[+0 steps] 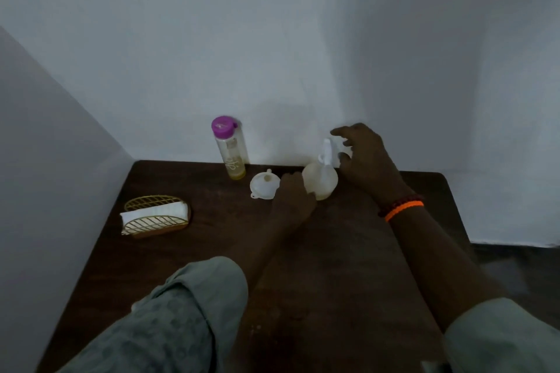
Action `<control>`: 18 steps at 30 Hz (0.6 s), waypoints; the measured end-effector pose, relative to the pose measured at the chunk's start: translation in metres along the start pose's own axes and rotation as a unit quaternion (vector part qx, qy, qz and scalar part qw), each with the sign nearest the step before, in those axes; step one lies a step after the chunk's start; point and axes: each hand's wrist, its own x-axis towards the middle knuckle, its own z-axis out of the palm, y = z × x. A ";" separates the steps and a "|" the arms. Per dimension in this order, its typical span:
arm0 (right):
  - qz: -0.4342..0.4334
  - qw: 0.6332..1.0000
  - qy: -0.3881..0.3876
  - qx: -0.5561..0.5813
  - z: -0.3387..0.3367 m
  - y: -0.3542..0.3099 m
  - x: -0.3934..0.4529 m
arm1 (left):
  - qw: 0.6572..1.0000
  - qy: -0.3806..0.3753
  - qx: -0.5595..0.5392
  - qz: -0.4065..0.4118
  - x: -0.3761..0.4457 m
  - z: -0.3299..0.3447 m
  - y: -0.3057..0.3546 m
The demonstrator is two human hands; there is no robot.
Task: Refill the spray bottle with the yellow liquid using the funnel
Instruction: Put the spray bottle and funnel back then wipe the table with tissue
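A translucent white spray bottle [323,180] stands at the back of the dark wooden table [212,251], its white spray head [328,149] on top. My left hand [292,197] grips the bottle's lower left side. My right hand [362,154] hovers at the spray head with fingers spread, its thumb close to the head; whether it touches is unclear. A white funnel [264,186] lies on the table just left of my left hand. Further left stands a clear bottle [230,151] with a purple cap and a little yellow liquid at its bottom.
A gold wire napkin holder [156,216] with white napkins sits at the table's left side. White walls close in behind and to the left. The table's right edge drops to a dark floor [515,266].
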 end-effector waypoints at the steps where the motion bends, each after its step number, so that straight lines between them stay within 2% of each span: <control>1: 0.007 0.999 0.041 -0.001 -0.001 -0.012 -0.009 | 1.000 0.003 -0.013 0.007 -0.008 -0.006 -0.002; 3: -0.002 0.995 0.098 0.019 0.000 -0.040 -0.028 | 0.999 0.021 -0.042 0.022 -0.024 -0.023 -0.006; 5: -0.024 0.992 0.113 0.041 0.006 -0.070 -0.042 | 0.997 0.035 -0.060 0.031 -0.040 -0.044 -0.011; 10: -0.019 0.994 0.025 0.104 0.061 -0.134 -0.064 | 0.992 0.075 -0.100 0.032 -0.077 -0.108 -0.047; 18: 0.004 0.987 -0.082 0.139 0.150 -0.213 -0.071 | 0.977 0.156 -0.125 -0.069 -0.120 -0.188 -0.173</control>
